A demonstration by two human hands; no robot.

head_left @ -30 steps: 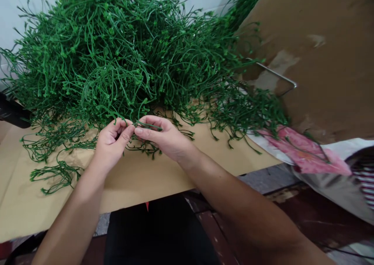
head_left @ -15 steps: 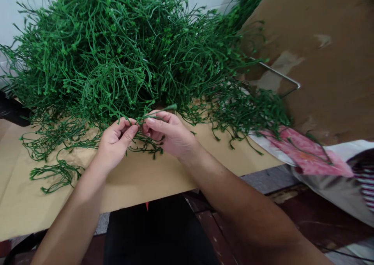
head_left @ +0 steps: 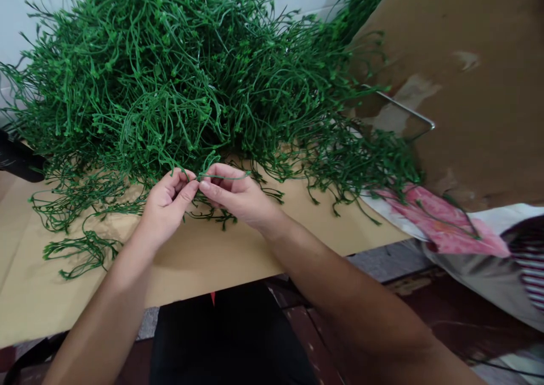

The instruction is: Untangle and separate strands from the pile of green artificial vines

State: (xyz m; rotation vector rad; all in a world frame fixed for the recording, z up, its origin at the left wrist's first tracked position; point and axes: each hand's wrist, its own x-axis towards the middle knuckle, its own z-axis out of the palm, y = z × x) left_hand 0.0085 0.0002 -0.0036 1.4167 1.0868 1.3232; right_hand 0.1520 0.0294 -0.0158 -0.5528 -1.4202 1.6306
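My left hand (head_left: 170, 204) pinches thin green artificial plant stems (head_left: 187, 174) between thumb and fingertips. Right beside it, thumb close to thumb, my right hand (head_left: 232, 192) is closed on the same kind of stem; one stem crosses over its fingers with its tip pointing right. The exact spot where the stems meet is partly covered by my fingertips. Behind both hands rises a large tangled pile of green plastic stems (head_left: 170, 79) with small budded ends. More loose stems (head_left: 212, 210) lie just under my hands.
Brown cardboard (head_left: 204, 266) covers the table. A small stem clump (head_left: 85, 255) lies at left, near a black cylindrical object (head_left: 19, 158). At right stand a large cardboard sheet (head_left: 480, 102), a bent metal rod (head_left: 406, 108) and a pink patterned cloth (head_left: 450, 221).
My right hand has shifted slightly left, closer to my left fingertips. The stem across its fingers has swung lower and lies flatter. My left hand has barely moved.
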